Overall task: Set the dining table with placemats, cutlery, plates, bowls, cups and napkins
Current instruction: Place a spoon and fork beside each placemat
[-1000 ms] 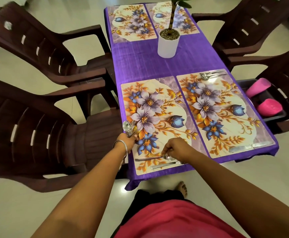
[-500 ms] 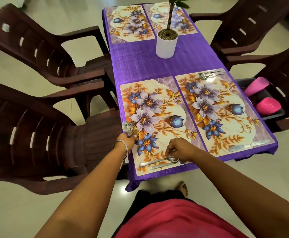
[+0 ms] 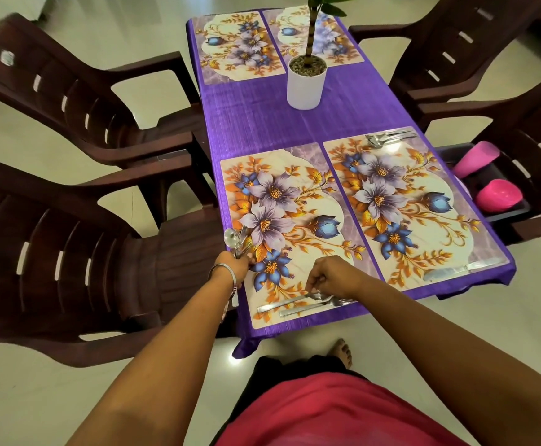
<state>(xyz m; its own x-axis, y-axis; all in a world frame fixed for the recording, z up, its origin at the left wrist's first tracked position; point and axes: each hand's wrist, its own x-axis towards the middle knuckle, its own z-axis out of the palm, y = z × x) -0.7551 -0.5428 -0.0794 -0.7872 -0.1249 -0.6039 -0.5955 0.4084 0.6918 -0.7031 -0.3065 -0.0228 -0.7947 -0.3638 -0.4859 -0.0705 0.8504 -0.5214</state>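
Several floral placemats lie on a purple tablecloth (image 3: 262, 117). At the left edge of the near left placemat (image 3: 295, 201), my left hand (image 3: 235, 265) grips a bundle of spoons and forks (image 3: 235, 241) pointing upward. My right hand (image 3: 330, 278) rests at that mat's near edge, fingertips pinching the head of a spoon (image 3: 317, 296) that lies flat beside a second piece of cutlery (image 3: 308, 309). The near right placemat (image 3: 423, 226) carries a fork and spoon (image 3: 388, 139) at its far edge and a knife (image 3: 462, 268) at its near edge.
A white pot with a plant (image 3: 304, 82) stands mid-table. Brown plastic chairs (image 3: 69, 239) crowd both sides. A dark tray (image 3: 507, 214) on the right chair holds pink cups (image 3: 497, 194). My bare foot (image 3: 341, 350) is under the table's near end.
My right hand has set the spoon down flat beside the other piece at the near edge of the left mat. My left hand has stayed put with its bundle.
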